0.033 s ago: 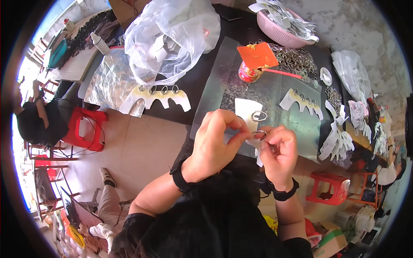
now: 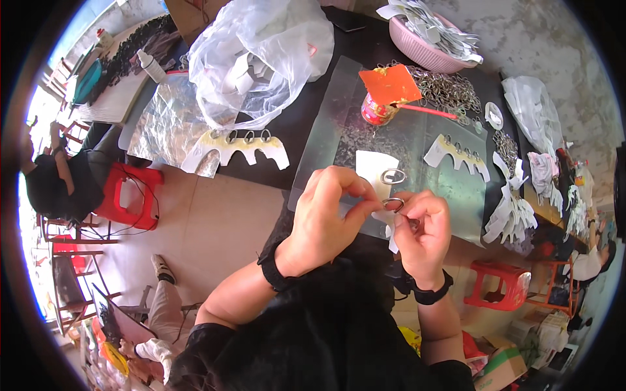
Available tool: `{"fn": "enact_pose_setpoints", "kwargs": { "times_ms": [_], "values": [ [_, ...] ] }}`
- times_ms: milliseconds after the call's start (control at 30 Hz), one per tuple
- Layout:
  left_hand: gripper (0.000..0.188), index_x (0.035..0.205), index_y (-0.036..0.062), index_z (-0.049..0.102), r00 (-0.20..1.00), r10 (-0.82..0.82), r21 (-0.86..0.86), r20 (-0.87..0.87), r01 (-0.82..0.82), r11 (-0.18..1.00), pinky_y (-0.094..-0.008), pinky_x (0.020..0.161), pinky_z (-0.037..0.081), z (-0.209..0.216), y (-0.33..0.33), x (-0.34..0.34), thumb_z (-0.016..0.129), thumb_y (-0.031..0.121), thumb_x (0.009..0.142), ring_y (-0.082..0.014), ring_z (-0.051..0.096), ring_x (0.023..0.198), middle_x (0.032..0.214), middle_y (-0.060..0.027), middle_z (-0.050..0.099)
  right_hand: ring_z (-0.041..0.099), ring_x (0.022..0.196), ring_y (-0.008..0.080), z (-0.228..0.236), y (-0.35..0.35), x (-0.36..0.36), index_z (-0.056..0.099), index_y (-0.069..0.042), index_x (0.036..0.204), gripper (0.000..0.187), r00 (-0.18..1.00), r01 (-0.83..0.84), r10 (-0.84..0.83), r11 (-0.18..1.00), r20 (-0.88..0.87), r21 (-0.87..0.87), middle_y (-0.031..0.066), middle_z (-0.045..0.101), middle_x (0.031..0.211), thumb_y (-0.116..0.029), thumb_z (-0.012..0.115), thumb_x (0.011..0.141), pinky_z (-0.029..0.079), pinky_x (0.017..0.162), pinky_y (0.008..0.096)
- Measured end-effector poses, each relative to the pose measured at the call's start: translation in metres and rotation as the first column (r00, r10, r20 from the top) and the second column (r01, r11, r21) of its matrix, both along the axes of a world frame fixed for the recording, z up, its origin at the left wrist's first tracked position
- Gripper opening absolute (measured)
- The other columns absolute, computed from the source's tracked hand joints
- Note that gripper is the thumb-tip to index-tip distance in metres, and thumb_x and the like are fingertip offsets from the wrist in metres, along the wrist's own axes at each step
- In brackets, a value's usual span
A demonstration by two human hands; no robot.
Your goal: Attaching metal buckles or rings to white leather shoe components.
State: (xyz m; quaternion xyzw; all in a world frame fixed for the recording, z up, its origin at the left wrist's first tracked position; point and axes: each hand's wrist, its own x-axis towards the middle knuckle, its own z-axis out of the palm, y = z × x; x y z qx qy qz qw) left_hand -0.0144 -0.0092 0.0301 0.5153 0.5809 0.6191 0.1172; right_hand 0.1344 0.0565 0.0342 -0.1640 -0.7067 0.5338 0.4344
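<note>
Over the near edge of the clear mat, my left hand (image 2: 323, 221) and my right hand (image 2: 425, 238) come close together, thumbs and forefingers pinched. Between them is a white cut-out piece (image 2: 373, 164) of thin sheet material. An oval metal ring (image 2: 393, 176) sits on this piece just beyond my fingertips, and a second metal ring (image 2: 393, 204) lies between both hands. Fingers partly cover the piece's lower part; a white end shows below them. To the right lies a similar white strip (image 2: 450, 155) with several rings along its yellowish edge. Another ringed strip (image 2: 235, 150) lies to the left.
A red can (image 2: 378, 111) with an orange card on top and a red-handled stick stands beyond my hands. Behind it are a heap of metal rings (image 2: 450, 90) and a pink basket (image 2: 427, 49) of white pieces. A plastic bag (image 2: 274, 58) lies at the far left.
</note>
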Motion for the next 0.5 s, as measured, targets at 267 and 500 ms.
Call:
{"fn": "enact_pose_setpoints", "kwargs": {
  "times_ms": [267,500],
  "values": [
    [0.040,0.092,0.0060,0.047,0.998,-0.054,-0.007,0.028,0.055,0.998,-0.0315,0.068,0.050,-0.0003,-0.0013,-0.0014,0.077,0.000,0.067,-0.0210,0.062,0.076,0.079,-0.0039,0.064,0.058,0.095,0.0195,0.0023,-0.0015,0.0042,0.041,-0.004,0.095,0.028,1.000,-0.008,0.009,0.997,0.009,-0.077,0.0083,0.047,0.088,0.018,0.048,0.078,0.044,0.059,0.0201],
    [0.039,0.095,0.0039,0.044,0.954,-0.156,0.000,0.255,0.162,0.987,-0.0305,0.074,0.052,0.0008,-0.0037,-0.0026,0.073,-0.004,0.071,-0.0196,0.067,0.078,0.081,-0.0067,0.064,0.058,0.097,0.0209,0.0032,-0.0001,0.0034,0.040,-0.005,0.092,0.027,0.998,-0.060,0.057,0.992,-0.031,-0.113,0.0079,0.046,0.085,0.017,0.049,0.079,0.042,0.054,0.0193]
  ]
}}
